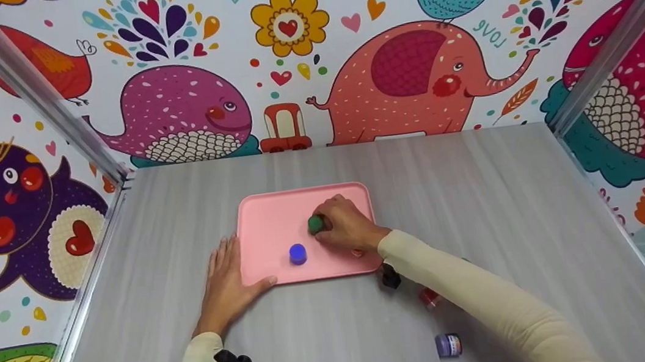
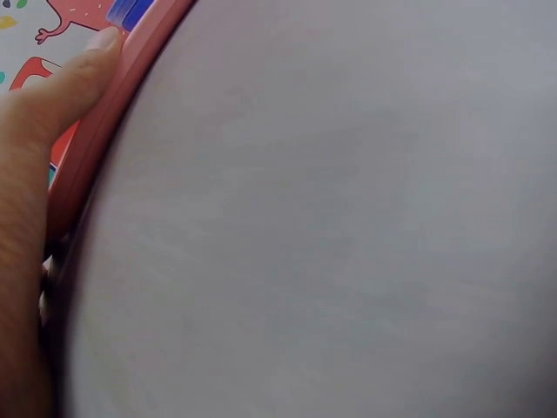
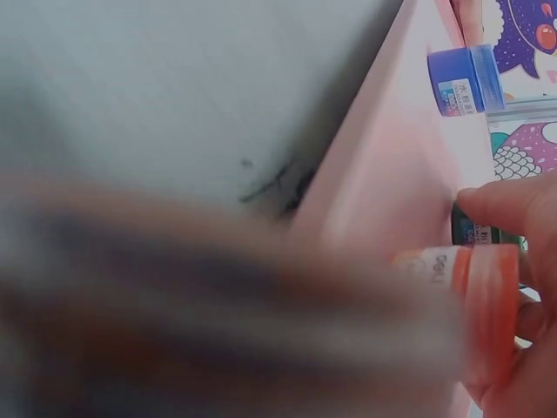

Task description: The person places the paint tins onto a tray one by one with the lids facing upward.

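On the pink tray (image 1: 269,224), my right hand (image 1: 345,226) grips a small green paint jar (image 1: 315,224), its thumb and fingers against the sides. The right wrist view shows this green jar (image 3: 470,228) partly behind an orange paint jar (image 3: 492,305), which stands on the tray under the palm. Left of them is a blue paint jar (image 1: 298,255), upright on the tray. My left hand (image 1: 226,288) rests at the tray's left edge with straight fingers, its thumb on the front rim. Most of that hand is outside the left wrist view.
Right of the tray, a red jar (image 1: 430,298) lies partly covered by the right forearm. Closer to me, a purple jar (image 1: 448,345) lies on its side on the grey table (image 1: 317,341). Printed walls (image 1: 298,85) and metal posts (image 1: 34,87) enclose the table.
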{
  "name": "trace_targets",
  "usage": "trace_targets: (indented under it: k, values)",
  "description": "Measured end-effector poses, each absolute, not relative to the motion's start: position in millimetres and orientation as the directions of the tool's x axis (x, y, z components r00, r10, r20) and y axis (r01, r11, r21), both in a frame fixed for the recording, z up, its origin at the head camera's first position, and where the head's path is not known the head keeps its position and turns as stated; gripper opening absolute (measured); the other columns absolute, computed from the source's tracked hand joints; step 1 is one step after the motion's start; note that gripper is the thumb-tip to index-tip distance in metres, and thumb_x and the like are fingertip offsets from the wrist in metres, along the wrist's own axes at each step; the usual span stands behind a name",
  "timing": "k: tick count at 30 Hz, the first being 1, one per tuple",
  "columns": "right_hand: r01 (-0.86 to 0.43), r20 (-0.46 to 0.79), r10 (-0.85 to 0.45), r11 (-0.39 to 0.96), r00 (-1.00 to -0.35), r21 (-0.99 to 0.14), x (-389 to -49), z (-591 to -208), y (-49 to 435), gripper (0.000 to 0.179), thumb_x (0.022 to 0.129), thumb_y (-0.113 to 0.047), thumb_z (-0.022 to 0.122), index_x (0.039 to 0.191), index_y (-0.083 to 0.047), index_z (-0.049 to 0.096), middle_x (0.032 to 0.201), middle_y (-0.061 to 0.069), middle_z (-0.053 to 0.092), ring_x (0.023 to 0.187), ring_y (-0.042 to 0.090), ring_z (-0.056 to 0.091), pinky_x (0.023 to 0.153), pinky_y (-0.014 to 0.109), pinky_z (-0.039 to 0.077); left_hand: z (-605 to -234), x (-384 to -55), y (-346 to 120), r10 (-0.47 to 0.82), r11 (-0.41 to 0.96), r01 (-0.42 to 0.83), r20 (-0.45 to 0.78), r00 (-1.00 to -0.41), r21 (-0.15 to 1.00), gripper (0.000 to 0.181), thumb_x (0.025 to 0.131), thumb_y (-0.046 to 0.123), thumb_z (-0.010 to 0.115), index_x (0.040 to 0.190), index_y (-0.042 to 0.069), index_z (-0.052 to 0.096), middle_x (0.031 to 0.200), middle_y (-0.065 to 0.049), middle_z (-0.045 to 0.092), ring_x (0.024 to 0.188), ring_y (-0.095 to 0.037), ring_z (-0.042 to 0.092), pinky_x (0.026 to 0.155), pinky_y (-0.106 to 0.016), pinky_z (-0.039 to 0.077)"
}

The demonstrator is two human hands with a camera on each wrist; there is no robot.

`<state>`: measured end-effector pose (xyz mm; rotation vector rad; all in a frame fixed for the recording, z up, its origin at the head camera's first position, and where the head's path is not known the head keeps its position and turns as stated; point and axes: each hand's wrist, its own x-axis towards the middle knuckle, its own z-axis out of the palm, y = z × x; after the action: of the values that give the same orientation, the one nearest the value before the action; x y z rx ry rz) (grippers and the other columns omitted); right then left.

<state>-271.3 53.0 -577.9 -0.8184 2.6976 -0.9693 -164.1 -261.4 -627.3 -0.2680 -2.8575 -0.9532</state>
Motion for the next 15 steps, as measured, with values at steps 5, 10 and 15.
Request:
trace_targets:
  k: [5,10,15]
  values:
    - [-0.471,0.066,-0.559,0.623,-0.826,-0.624,-272,-576,59,0.041,0.098,-0.028,0.086,0.132,-0.009,0.075,0.114,-0.001,0.072,0.111,0.019,0.055,0.093,0.034,0.05,-629,-164,-263,0.134,0.787,0.214,0.178,-0.975,0.579,0.129,0.086,0.065,0.083,0.172,-0.007,0.02,0.179,-0.028,0.023,0.167,-0.047,0.017,0.137,-0.058,0.003]
    - [-0.472,0.091,-0.562,0.582,-0.822,-0.663,-267,-572,70,0.043,0.097,-0.026,0.088,0.133,-0.008,0.075,0.115,0.004,0.071,0.112,0.021,0.055,0.091,0.036,0.053,-630,-165,-263,0.133,0.783,0.222,0.193,-0.972,0.582,0.129,0.086,0.066,0.084,0.171,-0.008,0.022,0.178,-0.028,0.025,0.167,-0.048,0.017,0.137,-0.06,0.005]
    - [-0.446,0.073,-0.558,0.571,-0.827,-0.689,-262,-569,82,0.046,0.098,-0.027,0.086,0.137,-0.008,0.072,0.125,0.007,0.07,0.117,0.023,0.057,0.097,0.039,0.058,-630,-164,-262,0.127,0.785,0.217,0.192,-0.973,0.581,0.129,0.085,0.066,0.084,0.171,-0.008,0.022,0.178,-0.029,0.025,0.167,-0.049,0.018,0.137,-0.061,0.004]
